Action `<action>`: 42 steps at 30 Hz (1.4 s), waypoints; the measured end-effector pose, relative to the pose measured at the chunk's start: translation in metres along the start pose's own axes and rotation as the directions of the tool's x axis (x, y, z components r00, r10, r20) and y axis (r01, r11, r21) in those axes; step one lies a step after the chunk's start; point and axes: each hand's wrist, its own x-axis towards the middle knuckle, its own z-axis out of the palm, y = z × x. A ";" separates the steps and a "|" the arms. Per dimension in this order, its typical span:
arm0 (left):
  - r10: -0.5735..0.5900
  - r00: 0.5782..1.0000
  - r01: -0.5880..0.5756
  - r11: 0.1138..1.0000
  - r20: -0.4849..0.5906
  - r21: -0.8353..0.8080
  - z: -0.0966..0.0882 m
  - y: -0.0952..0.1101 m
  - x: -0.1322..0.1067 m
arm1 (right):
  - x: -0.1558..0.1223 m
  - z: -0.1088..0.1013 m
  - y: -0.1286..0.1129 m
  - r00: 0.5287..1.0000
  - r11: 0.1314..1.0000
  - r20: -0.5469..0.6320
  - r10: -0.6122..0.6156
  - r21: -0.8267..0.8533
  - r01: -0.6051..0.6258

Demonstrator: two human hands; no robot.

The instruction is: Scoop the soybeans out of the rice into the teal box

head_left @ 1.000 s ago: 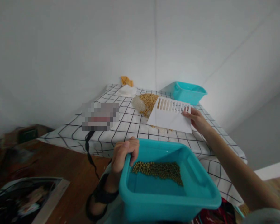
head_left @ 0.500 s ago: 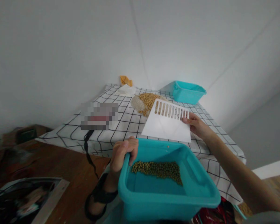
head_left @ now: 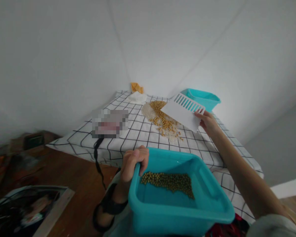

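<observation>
My left hand [head_left: 136, 163] is closed over the left rim of a teal plastic basin [head_left: 177, 210], held just off the near table edge. Soybeans [head_left: 167, 181] lie in a band across its floor. In my right hand [head_left: 206, 121] is a white plastic slotted scraper [head_left: 181, 113], pinched by its right edge near the slots. It is tilted above the table, its slots toward the far side. Left of and below the scraper, a spread of yellow soybeans [head_left: 160, 110] lies mixed with pale grains [head_left: 148, 111] that look like rice.
A second teal basin [head_left: 207, 98] stands at the back right, partly behind the scraper. An orange cloth [head_left: 137, 87] and a white cloth or bag [head_left: 137, 97] lie at the back. A blurred-out object [head_left: 110, 124] with a black strap rests at left on the checked tablecloth [head_left: 135, 138].
My right hand has raised the scraper and turned it away from the table's front edge. More scattered beans and grains show where it was. My left hand keeps its grip on the basin.
</observation>
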 end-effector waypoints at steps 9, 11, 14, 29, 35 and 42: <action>0.028 1.000 -0.028 1.000 0.012 -0.004 -0.001 -0.004 0.000 | 0.000 -0.011 0.017 0.996 0.997 -0.059 0.068 -0.032 -0.070; 0.029 0.999 -0.029 1.000 0.015 0.000 -0.002 -0.005 0.000 | 0.000 -0.010 0.017 0.996 0.996 -0.001 0.086 -0.038 -0.086; 0.027 1.000 -0.027 1.000 0.011 0.006 -0.002 -0.004 -0.001 | -0.001 -0.011 0.016 0.995 0.997 0.058 0.076 -0.034 -0.074; -0.019 1.000 0.019 1.000 -0.006 0.014 -0.002 0.000 0.000 | -0.011 -0.003 0.009 0.993 0.998 0.092 0.068 -0.022 -0.066; -0.014 0.999 0.013 1.000 0.031 0.025 -0.013 0.001 0.001 | -0.011 -0.004 0.009 0.996 0.998 0.074 0.056 -0.022 -0.054; 0.044 0.997 -0.045 0.999 0.069 0.021 -0.056 0.011 -0.004 | -0.010 -0.009 0.016 0.996 0.999 0.075 0.046 -0.002 -0.046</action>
